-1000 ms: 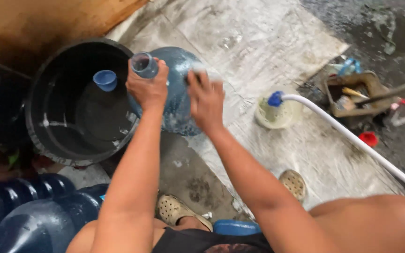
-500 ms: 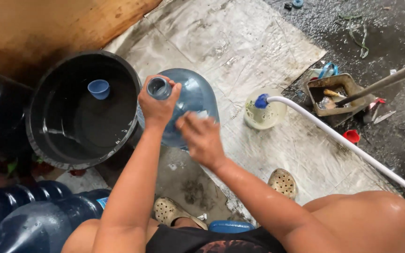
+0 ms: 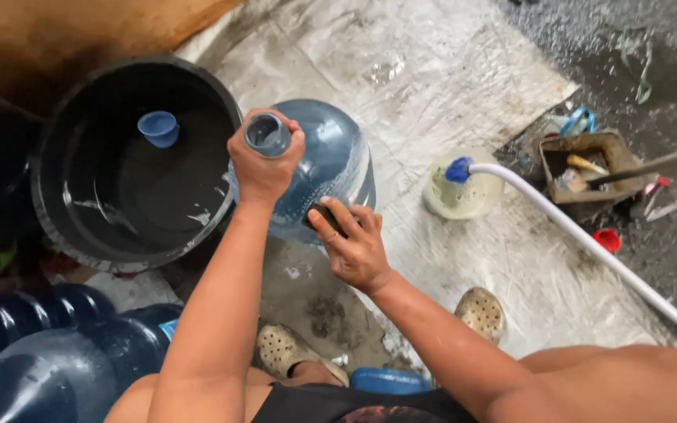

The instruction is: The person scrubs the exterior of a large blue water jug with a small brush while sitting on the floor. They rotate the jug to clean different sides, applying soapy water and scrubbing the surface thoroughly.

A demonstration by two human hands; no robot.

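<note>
labels: small pale blue patch, maybe a label [image 3: 168, 329] | on dark bottle [image 3: 131, 345], lower left

Our right hand [image 3: 354, 247] is now lower on the blue water bottle [image 3: 319, 168] than a second ago, when it lay flat high on the shoulder near the neck. It now presses a small dark pad [image 3: 327, 217] against the bottle's near side, farther from the black tub [image 3: 131, 160] than before.

dark pad [image 3: 324, 216] mostly hidden by fingers, white hose [image 3: 589, 244] cut off
</note>
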